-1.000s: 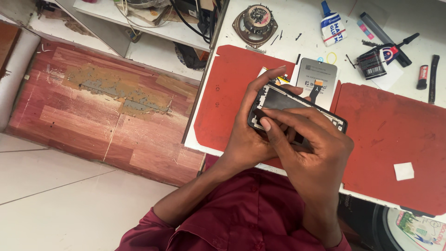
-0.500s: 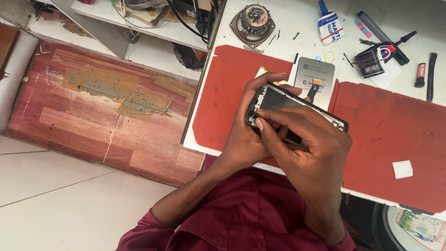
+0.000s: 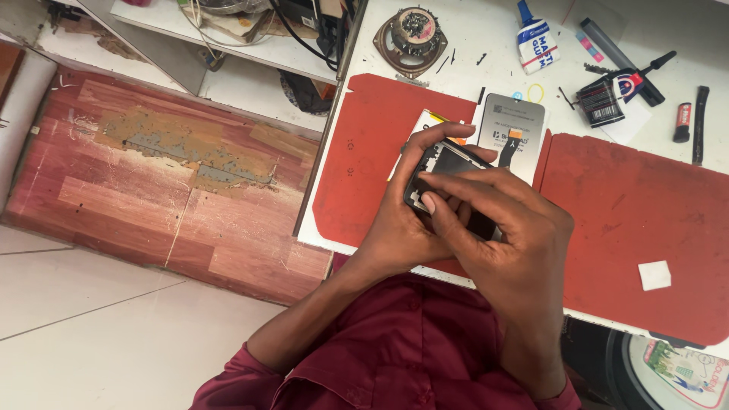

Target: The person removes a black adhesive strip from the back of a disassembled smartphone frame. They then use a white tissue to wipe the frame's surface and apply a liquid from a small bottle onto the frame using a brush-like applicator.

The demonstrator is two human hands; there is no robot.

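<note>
Just right of the frame's centre, the left hand (image 3: 395, 228) wraps a closed grip around a dark, opened slim rectangular phone body (image 3: 448, 163), fingers curled over its upper edge. The right hand (image 3: 509, 235) lies across the phone from the lower right, its fingers (image 3: 456, 186) pressed flat on the exposed inside, so it too is closed onto the device. The phone is held just above a red mat (image 3: 372, 152) on the white bench (image 3: 486, 38). Directly behind it, toward the top of the frame, lies a grey flat battery pack (image 3: 512, 125). Further up sit a round metal speaker part (image 3: 410, 34) and a white glue bottle with a blue cap (image 3: 535, 38). A second red mat (image 3: 645, 212) fills the right side, carrying a small white square (image 3: 654, 275).
</note>
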